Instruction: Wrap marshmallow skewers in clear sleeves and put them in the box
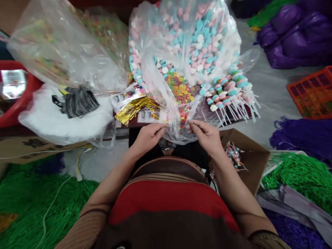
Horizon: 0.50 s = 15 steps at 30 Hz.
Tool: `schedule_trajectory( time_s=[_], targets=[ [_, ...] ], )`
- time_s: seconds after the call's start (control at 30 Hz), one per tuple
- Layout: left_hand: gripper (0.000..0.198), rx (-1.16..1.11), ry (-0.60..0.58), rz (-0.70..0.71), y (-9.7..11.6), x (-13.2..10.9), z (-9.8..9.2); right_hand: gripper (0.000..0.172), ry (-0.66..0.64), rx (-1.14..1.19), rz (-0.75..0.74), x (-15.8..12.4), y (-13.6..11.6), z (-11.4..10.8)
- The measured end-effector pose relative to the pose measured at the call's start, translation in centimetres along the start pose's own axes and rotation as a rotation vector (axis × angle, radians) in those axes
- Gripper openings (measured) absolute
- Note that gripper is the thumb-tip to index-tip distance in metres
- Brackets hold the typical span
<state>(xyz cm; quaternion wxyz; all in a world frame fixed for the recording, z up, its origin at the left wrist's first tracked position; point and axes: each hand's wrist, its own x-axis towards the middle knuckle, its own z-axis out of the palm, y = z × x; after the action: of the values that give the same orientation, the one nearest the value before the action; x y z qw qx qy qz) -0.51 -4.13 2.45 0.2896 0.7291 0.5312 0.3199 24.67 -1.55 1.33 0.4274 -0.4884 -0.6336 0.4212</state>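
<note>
Both hands are at the table's front edge, one on each side of the opening of a clear plastic bag (172, 114). My left hand (150, 136) is closed in a pinch on the bag's left edge. On the opposite side, the thumb and fingers of my right hand (207, 136) pinch its right edge. Colourful ring candies (180, 86) lie inside, among pink, blue and white candy pieces (202, 45). Gold twist ties (135, 109) and small printed packets (128, 97) lie left of the bag. Skewered candies on white sticks (232, 90) are piled to its right.
A large bag of ring candies (41, 45) stands back left, near a red basin (26, 103) and a black-grey striped bundle (80, 102). Below right is an open cardboard box (255, 152) with wrapped sticks. Orange crate (311, 93), purple bags (290, 34) and green strands (301, 173) occupy the floor.
</note>
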Motion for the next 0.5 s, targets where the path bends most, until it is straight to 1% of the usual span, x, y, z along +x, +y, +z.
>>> schedule_trajectory(
  time_s=[0.1, 0.17, 0.2, 0.27, 0.37, 0.43, 0.5],
  targets=[
    [0.025, 0.258, 0.169, -0.026, -1.9, 0.5, -1.4, 0.023, -0.023, -0.018, -0.021, -0.1, -0.1, 0.7],
    [0.022, 0.419, 0.244, -0.074, -2.9, 0.8, -2.2, 0.022, -0.027, -0.026, -0.016, -0.2, -0.1, 0.8],
    [0.022, 0.485, 0.261, -0.100, -3.4, 0.9, -2.5, 0.023, -0.028, -0.028, -0.010, -0.3, 0.0, 0.8],
    [0.021, 0.588, 0.251, -0.147, -4.0, 1.1, -2.6, 0.023, -0.037, -0.035, -0.002, -0.5, 0.1, 0.8],
    [0.021, 0.687, 0.154, -0.186, -4.4, 1.6, -2.0, 0.023, -0.051, -0.077, -0.025, -0.5, 0.0, 1.0],
    [0.022, 0.723, 0.090, -0.211, -4.4, 1.9, -1.6, 0.024, -0.062, -0.157, -0.110, 0.0, -0.5, 1.7],
    [0.020, 0.734, 0.051, -0.231, -4.4, 2.3, -1.4, 0.026, -0.105, -0.266, -0.277, 0.9, -1.3, 3.0]
  ],
)
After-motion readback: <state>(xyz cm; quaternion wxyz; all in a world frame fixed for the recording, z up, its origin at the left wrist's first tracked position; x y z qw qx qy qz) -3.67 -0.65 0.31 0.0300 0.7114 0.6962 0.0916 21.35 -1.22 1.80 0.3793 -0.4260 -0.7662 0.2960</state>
